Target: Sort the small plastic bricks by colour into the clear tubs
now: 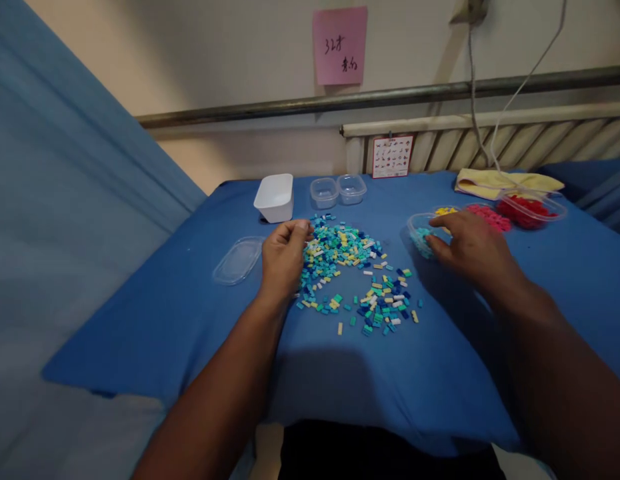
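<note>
A heap of small plastic bricks (347,267) in teal, yellow, white and dark blue lies spread on the blue table (190,300). My left hand (284,257) rests at the heap's left edge with its fingers curled in; what they hold, if anything, is hidden. My right hand (470,248) reaches over a clear container of teal bricks (421,239), fingers bent and close together at its rim. Whether they grip a brick does not show.
At the back stand a white tub (275,197) and two clear small tubs (337,190). A clear lid (239,260) lies left of my left hand. Containers of yellow, pink (490,217) and red bricks (527,210) sit right. A yellow cloth (505,181) lies behind.
</note>
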The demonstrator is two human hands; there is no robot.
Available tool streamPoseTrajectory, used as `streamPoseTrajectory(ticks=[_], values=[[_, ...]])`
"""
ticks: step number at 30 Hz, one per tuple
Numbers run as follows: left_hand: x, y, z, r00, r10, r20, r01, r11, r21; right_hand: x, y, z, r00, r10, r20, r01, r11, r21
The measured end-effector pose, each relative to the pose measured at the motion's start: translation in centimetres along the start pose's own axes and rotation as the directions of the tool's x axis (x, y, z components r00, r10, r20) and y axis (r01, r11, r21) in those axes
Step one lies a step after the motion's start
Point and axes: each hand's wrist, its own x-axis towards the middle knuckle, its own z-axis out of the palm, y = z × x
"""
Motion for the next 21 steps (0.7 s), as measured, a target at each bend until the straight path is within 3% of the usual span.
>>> streamPoseTrajectory(ticks=[4, 8, 12, 17, 19, 21], values=[[1.7, -2.2, -1.2, 0.994, 0.023, -0.106, -0.016, 0.998, 0.06, -0.4, 2.5, 0.3, 0.997, -0.033, 0.072, 0.03, 0.999, 0.045], [2.8, -4.0, -2.0, 0.986, 0.049, -0.158, -0.033, 0.994, 0.102, -0.9, 2.7, 1.2, 0.988, -0.057, 0.141, 0.049, 0.997, 0.065], [3.4, -5.0, -2.2, 0.982, 0.026, -0.189, -0.004, 0.993, 0.118, -1.0, 2.1, 2.1, 0.991, -0.072, 0.115, 0.062, 0.994, 0.091], [3.4, -5.9, -1.4, 0.985, -0.011, -0.172, 0.03, 0.994, 0.108, -1.3, -2.6, 2.5, 0.993, -0.107, 0.05, 0.095, 0.976, 0.198], [3.4, -6.2, -1.2, 0.987, 0.006, -0.158, 0.012, 0.994, 0.108, -1.5, -5.9, 2.9, 0.981, -0.164, 0.105, 0.128, 0.949, 0.287], [3.4, -6.3, -1.1, 0.988, 0.002, -0.154, 0.012, 0.996, 0.09, -1.6, -9.4, 3.7, 0.923, -0.321, 0.211, 0.217, 0.889, 0.404]])
